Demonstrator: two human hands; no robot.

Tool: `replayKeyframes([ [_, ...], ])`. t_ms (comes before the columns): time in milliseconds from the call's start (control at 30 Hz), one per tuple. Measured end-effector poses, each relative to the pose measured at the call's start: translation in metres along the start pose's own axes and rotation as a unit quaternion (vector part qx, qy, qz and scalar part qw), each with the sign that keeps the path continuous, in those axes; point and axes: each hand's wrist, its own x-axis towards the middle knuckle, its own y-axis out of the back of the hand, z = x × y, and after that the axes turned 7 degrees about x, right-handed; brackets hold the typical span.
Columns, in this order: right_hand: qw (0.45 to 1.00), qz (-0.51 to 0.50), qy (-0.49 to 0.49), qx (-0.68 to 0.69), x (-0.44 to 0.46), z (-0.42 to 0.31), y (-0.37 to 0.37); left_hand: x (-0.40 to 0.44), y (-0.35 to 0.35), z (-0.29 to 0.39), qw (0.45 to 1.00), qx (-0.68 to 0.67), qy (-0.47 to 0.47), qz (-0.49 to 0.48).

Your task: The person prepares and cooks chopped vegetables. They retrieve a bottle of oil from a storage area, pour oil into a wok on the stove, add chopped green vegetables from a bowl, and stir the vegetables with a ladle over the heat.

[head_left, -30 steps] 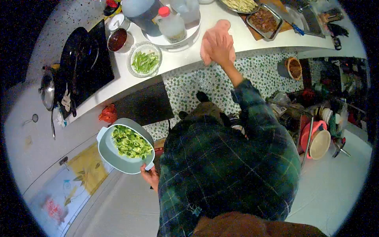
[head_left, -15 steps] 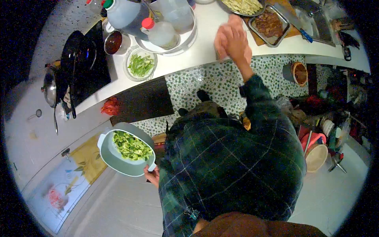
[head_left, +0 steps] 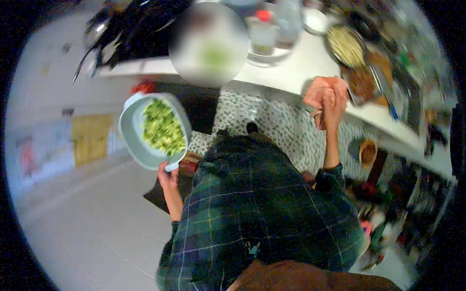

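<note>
Tray [head_left: 376,78] nr R hand [head_left: 333,107] + cloth [head_left: 318,90]

Greens [head_left: 162,127] in pale-blue tub [head_left: 133,137], crumpled pink cloth [head_left: 321,90] at counter edge [head_left: 277,77]

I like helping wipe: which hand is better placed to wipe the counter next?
Right, probably: the right hand is on the cloth at the counter's edge, while the left hand holds the tub of greens.

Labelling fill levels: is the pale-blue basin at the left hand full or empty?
Partly filled: chopped greens lie in the pale-blue basin, with its bare inside showing beside them.
</note>
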Motion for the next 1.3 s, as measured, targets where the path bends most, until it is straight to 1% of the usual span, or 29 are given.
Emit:
replayKeyframes([
  [33,0.998,0.001,0.057,-0.028,0.003,-0.003,-0.009,0.006,0.012,-0.002,0.999,-0.012,0.017,-0.039],
  [100,0.998,-0.065,0.022,0.004,0.005,-0.002,-0.028,0.034,0.037,-0.009,0.981,-0.144,0.122,-0.045],
  [167,0.997,-0.028,0.015,0.071,0.007,-0.03,-0.043,0.029,0.036,-0.004,0.983,-0.168,0.073,-0.025],
  [200,0.979,-0.071,-0.092,0.17,0.009,-0.083,-0.033,0.02,0.032,0.003,0.98,-0.181,0.08,-0.021],
  [267,0.986,-0.1,0.004,0.133,0.013,-0.137,-0.035,0.021,0.032,-0.001,0.963,-0.25,0.1,0.001],
  [300,0.975,-0.077,0.209,-0.001,0.008,-0.134,-0.048,0.022,0.035,-0.003,0.959,-0.264,0.101,0.003],
  [333,0.965,-0.204,0.041,0.16,-0.006,-0.134,-0.07,0.023,0.037,-0.004,0.951,-0.292,0.098,0.005],
  [367,0.889,-0.323,-0.128,0.299,-0.028,-0.144,-0.107,0.036,0.047,-0.014,0.94,-0.327,0.098,0.009],
  [433,0.807,-0.411,-0.142,0.399,-0.045,-0.155,-0.157,0.042,0.042,-0.016,0.93,-0.345,0.119,0.052],
  [500,0.711,-0.459,-0.204,0.492,-0.038,-0.214,-0.177,0.059,0.047,-0.025,0.921,-0.367,0.116,0.056],
  [567,0.696,-0.478,-0.181,0.505,-0.019,-0.247,-0.214,0.067,0.049,-0.03,0.922,-0.372,0.094,0.057],
  [633,0.643,-0.457,-0.215,0.576,-0.014,-0.364,-0.249,0.107,0.113,-0.01,0.916,-0.388,0.099,0.034],
  [700,0.593,-0.424,-0.28,0.625,0.016,-0.396,-0.31,0.142,0.145,-0.037,0.955,-0.285,0.045,-0.076],
  [733,0.553,-0.417,-0.33,0.641,0.038,-0.41,-0.345,0.142,0.145,-0.013,0.937,-0.329,0.115,-0.035],
  [767,0.511,-0.407,-0.379,0.656,0.056,-0.419,-0.374,0.144,0.148,-0.012,0.938,-0.323,0.116,-0.044],
  [800,0.486,-0.397,-0.408,0.663,0.07,-0.431,-0.389,0.147,0.156,-0.014,0.992,-0.055,-0.109,-0.042],
  [833,0.457,-0.388,-0.432,0.674,0.089,-0.446,-0.401,0.16,0.165,-0.002,0.918,0.216,-0.331,-0.036],
  [867,0.415,-0.366,-0.454,0.698,0.104,-0.459,-0.412,0.178,0.178,0.011,0.916,0.216,-0.334,-0.048],
  [900,0.367,-0.38,-0.457,0.716,0.115,-0.473,-0.41,0.19,0.191,0.019,0.989,-0.025,-0.13,-0.07],
  [933,0.355,-0.359,-0.478,0.719,0.125,-0.475,-0.414,0.201,0.202,0.031,0.958,-0.259,0.094,-0.081],
  [967,0.342,-0.338,-0.495,0.724,0.138,-0.476,-0.414,0.21,0.209,0.043,0.958,-0.254,0.101,-0.091],
  [1033,0.519,-0.265,-0.486,0.651,0.156,-0.489,-0.403,0.217,0.213,0.078,0.962,-0.226,0.144,-0.04],
  [1067,0.506,-0.377,-0.456,0.627,0.185,-0.453,-0.414,0.221,0.218,0.085,0.962,-0.224,0.151,-0.05],
  [1100,0.575,-0.334,-0.474,0.578,0.19,-0.46,-0.401,0.222,0.225,0.091,0.992,-0.077,-0.01,-0.101],
  [1167,0.812,-0.336,-0.252,0.404,0.192,-0.462,-0.372,0.229,0.235,0.099,0.971,0.074,-0.166,-0.156],
  [1200,0.878,-0.327,-0.172,0.304,0.183,-0.479,-0.35,0.239,0.233,0.104,0.982,0.043,-0.119,-0.141],
  [1233,0.906,-0.325,-0.145,0.231,0.186,-0.481,-0.34,0.248,0.231,0.105,0.986,0.025,-0.092,-0.137],
  [1267,0.954,-0.28,0.087,0.064,0.196,-0.464,-0.343,0.258,0.228,0.106,0.989,0.006,-0.066,-0.131],
  [1300,0.92,-0.218,0.307,-0.11,0.203,-0.455,-0.342,0.266,0.224,0.115,0.987,0.006,-0.04,-0.154],
])
